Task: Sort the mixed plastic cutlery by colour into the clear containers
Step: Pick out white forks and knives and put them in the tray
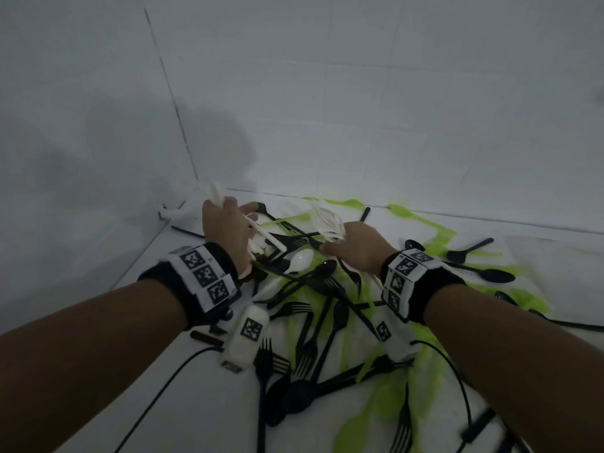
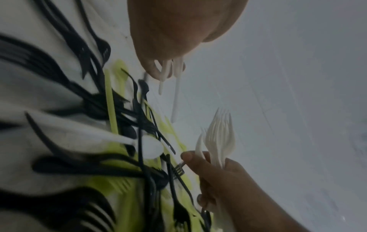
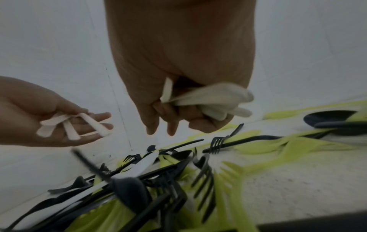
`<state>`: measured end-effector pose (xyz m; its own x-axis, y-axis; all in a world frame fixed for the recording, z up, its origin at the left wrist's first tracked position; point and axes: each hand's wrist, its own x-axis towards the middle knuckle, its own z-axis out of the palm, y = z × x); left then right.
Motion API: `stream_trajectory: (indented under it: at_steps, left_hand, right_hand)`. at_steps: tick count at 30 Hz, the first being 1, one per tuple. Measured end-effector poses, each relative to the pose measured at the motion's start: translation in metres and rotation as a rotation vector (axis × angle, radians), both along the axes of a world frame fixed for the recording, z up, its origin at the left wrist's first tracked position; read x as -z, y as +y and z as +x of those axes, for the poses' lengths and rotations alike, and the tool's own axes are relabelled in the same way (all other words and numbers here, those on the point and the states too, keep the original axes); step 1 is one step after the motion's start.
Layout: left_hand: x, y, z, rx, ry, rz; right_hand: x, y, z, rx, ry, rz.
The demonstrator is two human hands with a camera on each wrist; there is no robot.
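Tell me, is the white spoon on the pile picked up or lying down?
Lying down. The white spoon rests on black cutlery; neither hand touches it.

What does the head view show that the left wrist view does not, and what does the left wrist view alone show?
Only the head view shows both black wristbands with printed markers and black cables.

Only the left wrist view shows the tines of the white plastic forks close up, gripped by the right hand.

Both show the left hand holding white plastic cutlery handles and the loose white plastic spoon among black and green cutlery.

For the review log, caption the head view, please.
Both hands, left hand and right hand, hold white cutlery above mixed black and green cutlery.
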<state>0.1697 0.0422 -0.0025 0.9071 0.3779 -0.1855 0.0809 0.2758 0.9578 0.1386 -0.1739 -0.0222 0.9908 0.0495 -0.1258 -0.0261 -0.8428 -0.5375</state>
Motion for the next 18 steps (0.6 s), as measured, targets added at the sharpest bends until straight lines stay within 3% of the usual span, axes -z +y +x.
stream_trajectory:
  at_steps: [5,8,14,18]
  left_hand:
    - [0.002,0.034,-0.013,0.283,-0.266,0.534]
    - [0.010,0.056,-0.020,0.461,-0.297,0.867]
    - [0.037,0.085,-0.034,0.729,-0.060,1.083]
    - [0.056,0.095,-0.045,0.905,-0.020,1.237]
  right_hand:
    - [0.007,0.018,0.012,-0.015,-0.024,-0.060]
    - [0.017,0.034,0.019,-0.105,0.029,-0.206]
    - [0.040,0.042,0.028,-0.019,0.052,-0.263]
    - [0.038,0.040,0.026,-0.035,0.063,-0.253]
